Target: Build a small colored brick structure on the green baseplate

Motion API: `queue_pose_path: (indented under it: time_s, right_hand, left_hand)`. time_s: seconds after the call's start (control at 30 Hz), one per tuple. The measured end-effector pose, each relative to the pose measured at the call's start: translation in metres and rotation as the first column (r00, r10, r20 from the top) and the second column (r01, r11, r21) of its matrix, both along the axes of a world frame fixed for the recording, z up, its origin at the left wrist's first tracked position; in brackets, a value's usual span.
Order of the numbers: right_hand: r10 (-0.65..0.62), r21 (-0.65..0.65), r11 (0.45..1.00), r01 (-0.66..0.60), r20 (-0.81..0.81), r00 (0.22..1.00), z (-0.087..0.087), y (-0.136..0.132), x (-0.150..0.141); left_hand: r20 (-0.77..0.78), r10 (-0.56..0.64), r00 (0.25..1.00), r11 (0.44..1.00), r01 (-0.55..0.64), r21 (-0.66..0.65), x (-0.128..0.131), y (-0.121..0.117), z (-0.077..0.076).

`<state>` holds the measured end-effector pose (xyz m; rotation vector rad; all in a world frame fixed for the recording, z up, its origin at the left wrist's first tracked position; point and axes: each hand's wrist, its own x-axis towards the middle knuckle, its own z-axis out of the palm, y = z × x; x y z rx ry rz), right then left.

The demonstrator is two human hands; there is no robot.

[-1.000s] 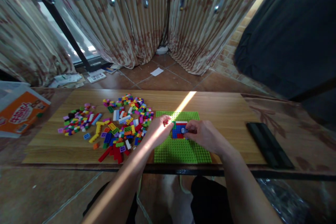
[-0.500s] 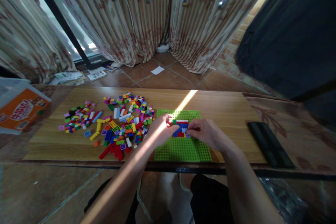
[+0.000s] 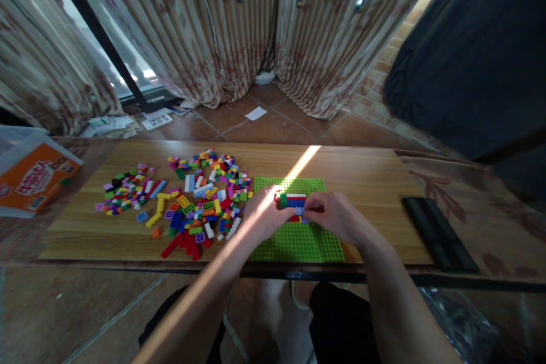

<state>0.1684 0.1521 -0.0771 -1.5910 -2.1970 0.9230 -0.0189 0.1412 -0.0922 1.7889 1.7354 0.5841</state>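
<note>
A green studded baseplate (image 3: 294, 244) lies in front of me on the wooden board. On it is a low build of toy bricks (image 3: 295, 199) in red, white, blue and green rows. My left hand (image 3: 265, 213) curls round the build's left side, its thumb stretched across the front and its fingers at the green end. A light blue brick (image 3: 300, 211) sits on the build between the left thumb tip and my right fingertips. My right hand (image 3: 330, 213) is pinched at the right end of that brick. Its fingers partly hide the build's right side.
Loose bricks (image 3: 213, 193) in many colours spread over the left half of the wooden board (image 3: 367, 176). A black tray (image 3: 439, 233) lies at the right. A clear box with an orange label (image 3: 40, 176) stands at the far left.
My left thumb has moved slightly right, over the front of the build to the light blue brick. The right hand stays almost in place, still pinched.
</note>
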Motion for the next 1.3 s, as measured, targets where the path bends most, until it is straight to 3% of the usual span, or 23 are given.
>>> queue_pose_path:
  time_s: [0.53, 0.83, 1.3]
  right_hand:
    - [0.094, 0.072, 0.992, -0.102, 0.106, 0.990, 0.003, -0.004, -0.003]
    - [0.071, 0.109, 0.990, -0.086, 0.133, 0.989, 0.001, -0.003, -0.006]
    - [0.051, 0.154, 0.985, -0.083, 0.201, 0.978, 0.004, -0.009, -0.012]
  left_hand:
    - [0.033, -0.038, 0.999, 0.998, 0.036, 0.056, 0.002, -0.009, 0.003]
    - [0.025, -0.031, 0.999, 1.000, 0.031, 0.003, 0.001, -0.007, 0.005]
    - [-0.014, -0.016, 1.000, 0.999, 0.017, 0.033, 0.004, -0.006, 0.008]
